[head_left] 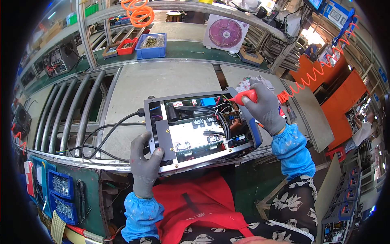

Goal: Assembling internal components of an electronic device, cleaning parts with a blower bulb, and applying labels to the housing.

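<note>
At the near edge of the surface, a gloved left hand clamps the front rim of an open metal case, fingers curled over its lip to steady it. The right hand wraps a red-handled screwdriver, its tip angled down among the wires at the case's far right corner.

chassis: matt grey metal | gloves: knit cloth | screwdriver handle: glossy red plastic
</note>
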Demonstrator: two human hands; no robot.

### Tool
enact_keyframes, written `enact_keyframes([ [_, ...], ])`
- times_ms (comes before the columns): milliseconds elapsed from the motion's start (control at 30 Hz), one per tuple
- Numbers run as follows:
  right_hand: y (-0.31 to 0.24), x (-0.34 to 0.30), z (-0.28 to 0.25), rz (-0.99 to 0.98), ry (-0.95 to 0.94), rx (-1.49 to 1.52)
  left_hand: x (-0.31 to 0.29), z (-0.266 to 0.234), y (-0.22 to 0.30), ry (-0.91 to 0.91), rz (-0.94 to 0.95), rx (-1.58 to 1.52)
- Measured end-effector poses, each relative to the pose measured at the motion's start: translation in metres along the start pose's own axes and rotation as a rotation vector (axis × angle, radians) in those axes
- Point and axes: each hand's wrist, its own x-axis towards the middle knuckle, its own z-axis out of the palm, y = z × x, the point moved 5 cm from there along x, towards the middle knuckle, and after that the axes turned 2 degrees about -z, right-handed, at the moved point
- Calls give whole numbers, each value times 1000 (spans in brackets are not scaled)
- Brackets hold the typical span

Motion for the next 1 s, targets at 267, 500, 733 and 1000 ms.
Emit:
enact_keyframes([
  [267, -2, -4, -14, -20, 73, 51, -1, -1, 1, -13, 9, 3],
  [500, -15, -6, -21, -107, 71, -52, 0, 0, 1, 1, -3, -30],
  [733, -35, -12, -14, -222, 27, -156, -1, 0, 1, 0, -16, -42],
  [1000, -57, -15, -10, -325, -82, -223, -2, -1, 1, -3, -28, -40],
])
